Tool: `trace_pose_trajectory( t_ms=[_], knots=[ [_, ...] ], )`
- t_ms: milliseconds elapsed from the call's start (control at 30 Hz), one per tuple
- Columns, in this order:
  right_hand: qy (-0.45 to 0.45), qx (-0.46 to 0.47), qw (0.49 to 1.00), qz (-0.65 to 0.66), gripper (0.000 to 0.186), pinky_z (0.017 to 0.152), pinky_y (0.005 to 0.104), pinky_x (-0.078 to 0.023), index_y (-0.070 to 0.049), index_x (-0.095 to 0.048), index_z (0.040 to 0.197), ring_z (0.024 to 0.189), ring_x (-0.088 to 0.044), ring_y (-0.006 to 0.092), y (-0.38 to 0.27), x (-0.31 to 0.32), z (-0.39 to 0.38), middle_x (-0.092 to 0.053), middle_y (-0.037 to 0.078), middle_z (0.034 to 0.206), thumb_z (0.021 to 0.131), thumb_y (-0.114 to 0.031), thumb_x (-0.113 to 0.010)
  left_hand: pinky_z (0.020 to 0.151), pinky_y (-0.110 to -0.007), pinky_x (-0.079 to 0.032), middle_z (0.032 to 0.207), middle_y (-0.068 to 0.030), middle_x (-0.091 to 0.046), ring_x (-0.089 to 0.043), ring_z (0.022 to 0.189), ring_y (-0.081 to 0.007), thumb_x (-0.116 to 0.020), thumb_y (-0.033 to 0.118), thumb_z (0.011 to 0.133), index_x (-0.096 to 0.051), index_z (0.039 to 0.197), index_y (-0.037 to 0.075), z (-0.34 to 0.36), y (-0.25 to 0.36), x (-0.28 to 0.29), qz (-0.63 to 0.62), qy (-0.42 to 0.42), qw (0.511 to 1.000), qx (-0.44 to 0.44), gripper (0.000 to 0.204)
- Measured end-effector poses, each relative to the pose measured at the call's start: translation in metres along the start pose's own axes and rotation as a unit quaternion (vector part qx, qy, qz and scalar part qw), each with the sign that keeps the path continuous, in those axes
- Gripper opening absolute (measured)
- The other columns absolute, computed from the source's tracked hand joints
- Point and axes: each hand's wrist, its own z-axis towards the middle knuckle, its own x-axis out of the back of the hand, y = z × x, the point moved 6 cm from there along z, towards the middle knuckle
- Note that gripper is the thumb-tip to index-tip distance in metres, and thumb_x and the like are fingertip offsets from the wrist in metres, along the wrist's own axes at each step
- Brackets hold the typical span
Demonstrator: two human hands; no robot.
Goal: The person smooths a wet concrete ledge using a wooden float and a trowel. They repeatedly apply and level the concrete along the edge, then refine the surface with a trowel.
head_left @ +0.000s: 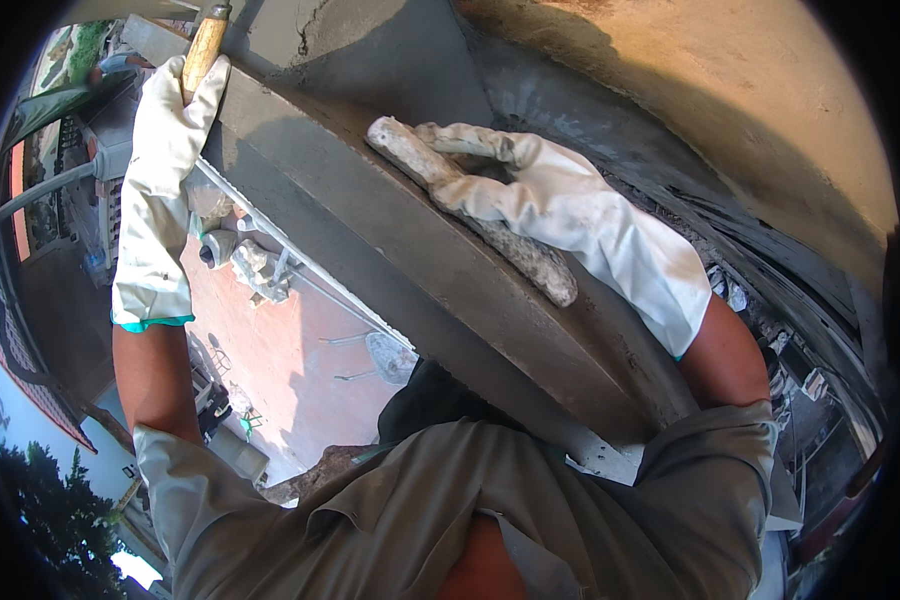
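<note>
Both fingers (450, 140) over float (470, 215) — gripping.

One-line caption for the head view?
Gloved right hand presses a float on a grey ledge; left hand grips a wooden handle.
</note>
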Motion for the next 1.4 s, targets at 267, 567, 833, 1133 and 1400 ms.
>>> trace_pose_trajectory(
  t_ms=[267, 567, 833, 1133, 1400],
  knots=[
    [0.020, 0.001, 1.000, -0.017, 0.062, 0.104, 0.0291, -0.053, -0.002, -0.062, 0.147, 0.121, -0.069, 0.0208, 0.016, 0.014, 0.062, -0.074, 0.016, 0.133, 0.100, -0.039, -0.077, 0.063, -0.036, -0.045, 0.070, -0.0071, -0.055, -0.047, 0.063, -0.0199, -0.077, 0.035, 0.103, -0.066, 0.099, -0.001, 0.002, -0.006, -0.001, 0.001, 0.000, 1.000, 0.028, 0.037],
    [0.025, -0.011, 0.999, 0.031, 0.065, 0.108, 0.0286, -0.051, -0.001, -0.064, 0.145, 0.125, -0.067, 0.0215, 0.042, 0.022, 0.056, -0.074, 0.015, 0.134, 0.097, -0.041, -0.081, 0.065, -0.035, -0.045, 0.072, -0.0060, -0.057, -0.049, 0.066, -0.0185, -0.077, 0.032, 0.103, -0.067, 0.102, -0.001, 0.003, -0.008, -0.001, 0.014, -0.006, 1.000, 0.011, 0.035],
    [0.023, -0.006, 0.999, 0.027, 0.068, 0.112, 0.0281, -0.049, -0.001, -0.065, 0.144, 0.128, -0.066, 0.0221, 0.059, 0.027, 0.076, -0.074, 0.015, 0.134, 0.094, -0.043, -0.084, 0.066, -0.038, -0.046, 0.072, -0.0074, -0.057, -0.050, 0.065, -0.0226, -0.078, 0.034, 0.102, -0.067, 0.100, 0.000, 0.001, -0.018, -0.003, -0.020, -0.013, 0.999, 0.026, 0.036],
    [0.027, 0.066, 0.996, -0.055, 0.085, 0.102, 0.0297, -0.053, -0.012, -0.068, 0.146, 0.119, -0.069, 0.0220, 0.001, 0.013, 0.105, -0.077, 0.012, 0.127, 0.084, -0.066, -0.085, 0.065, -0.029, -0.043, 0.081, 0.0002, -0.056, -0.047, 0.072, -0.0104, -0.077, 0.032, 0.104, -0.066, 0.105, 0.003, 0.000, -0.023, -0.004, -0.039, -0.028, 0.998, 0.047, 0.031],
    [0.009, -0.068, 0.979, 0.192, 0.063, 0.115, 0.0280, -0.051, 0.001, -0.051, 0.155, 0.133, -0.065, 0.0262, 0.036, 0.010, 0.058, -0.067, 0.018, 0.145, 0.104, -0.026, -0.075, 0.074, -0.025, -0.044, 0.091, 0.0041, -0.058, -0.050, 0.083, -0.0079, -0.076, 0.022, 0.106, -0.065, 0.112, 0.004, 0.001, -0.025, -0.007, -0.072, -0.051, 0.993, 0.082, 0.023]
  ],
)
